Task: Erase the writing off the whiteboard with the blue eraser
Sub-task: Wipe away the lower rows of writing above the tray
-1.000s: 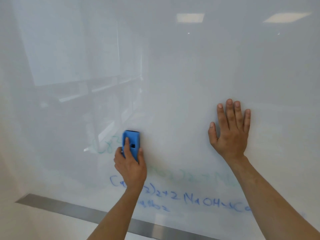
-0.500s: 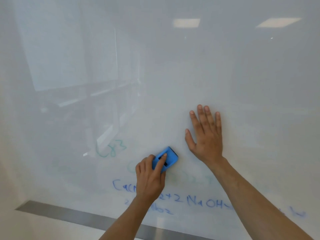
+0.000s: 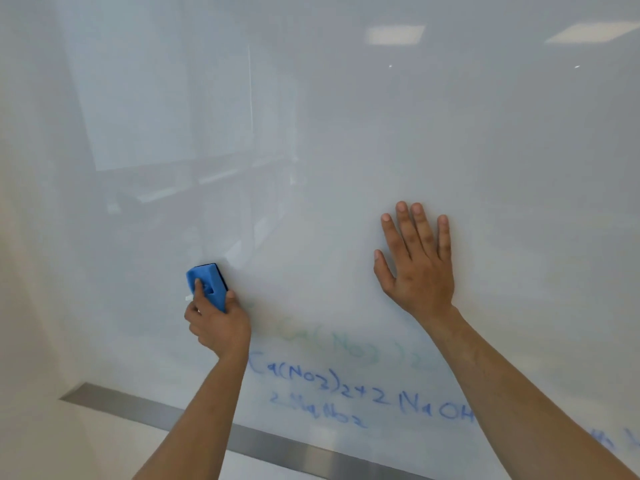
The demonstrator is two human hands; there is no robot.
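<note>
Bright, even light falls on the glossy whiteboard [image 3: 346, 150], which mirrors two ceiling lights [image 3: 396, 34] at its top right and hazy room reflections at left; overall slightly soft.

Blue eraser [image 3: 206, 284], foam block with a dark edge, pressed flat against the whiteboard [image 3: 346, 133]. Glossy white board, upright. Blue writing [image 3: 346, 386] low down, with fainter greenish traces above it.

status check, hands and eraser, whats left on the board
Left hand grips blue eraser, pressed to whiteboard. Right hand flat on board, fingers straight. Blue writing below both hands not yet erased. Nothing in the way.
</note>
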